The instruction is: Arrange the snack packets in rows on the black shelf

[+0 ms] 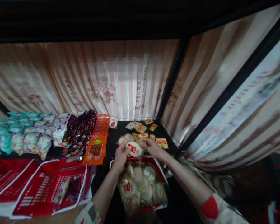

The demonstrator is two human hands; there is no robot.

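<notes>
Over the front edge of the shelf, my left hand (122, 155) grips a round, pale snack packet (134, 150) with a red and yellow label. The fingers of my right hand (151, 147) are pinched together at the packet's upper right edge. Just below my hands stands a red basket (162, 174) with a white rim, full of similar clear-wrapped pale snacks (142, 183). Behind the held packet, another round pale packet (126, 138) lies on the black shelf (118, 130). Several small yellow packets (158, 142) lie to its right and farther back.
Left along the shelf are orange packets (96, 140), dark shiny packets (80, 130), white packets (30, 143) and green packets (6, 143). A second red basket (53, 174) with a few packets stands below them. Black posts (175, 74) and curtains (107, 74) enclose the shelf's back and right.
</notes>
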